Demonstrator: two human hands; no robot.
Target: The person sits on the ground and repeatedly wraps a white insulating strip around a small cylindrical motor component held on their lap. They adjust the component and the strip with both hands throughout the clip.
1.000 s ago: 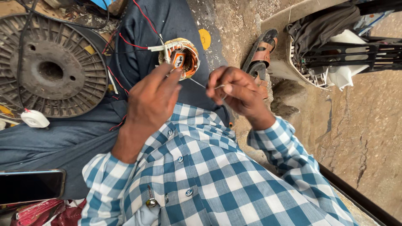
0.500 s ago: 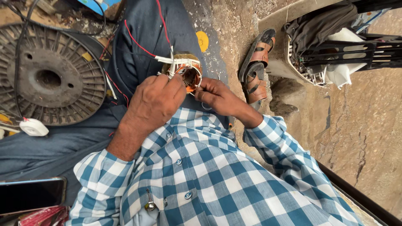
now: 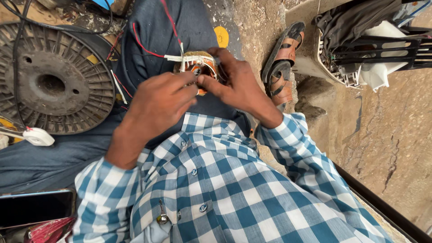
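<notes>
While both hands close in on it, the small wound coil rests on the person's lap, on the dark blue trousers, near the knee. The left hand is pinched shut at the fingertips on the near edge of the coil, and the right hand curls around its far side, thumb and forefinger meeting the left hand's tips. Whether a thread or wire end lies between those tips cannot be told.

Judging by how it looks, the winding is largely in place: copper turns fill the core, pale binding cord wraps the top, and red lead wires run away from it up over the leg. Tying or tucking at the near edge seems to be what is left.

A large ribbed round metal casting lies on the floor beside the left leg, with a black cable draped across it and a white tape roll just below. A dark phone sits near the left elbow. A brown sandal lies on the rough ground to the right, beside a white plastic housing. Nothing blocks the hands, though the left hand hides much of the coil.
</notes>
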